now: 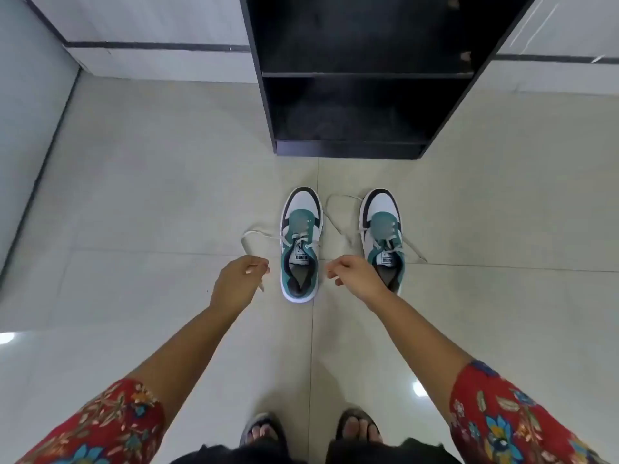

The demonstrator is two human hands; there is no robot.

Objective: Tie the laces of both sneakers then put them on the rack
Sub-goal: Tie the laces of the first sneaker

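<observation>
Both hands are pinched shut on lace ends: the left hand holds the left lace, the right hand the other end beside the left sneaker. Teal, white and black, laces untied, it stands on the floor beside the right sneaker, before the black rack.

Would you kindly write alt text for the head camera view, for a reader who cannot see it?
Seen from above, a person's left hand and right hand each pinch a lace end of the left sneaker, one of two untied teal-and-white sneakers on a tiled floor. The right sneaker stands beside it, laces loose, before an empty black rack.
</observation>
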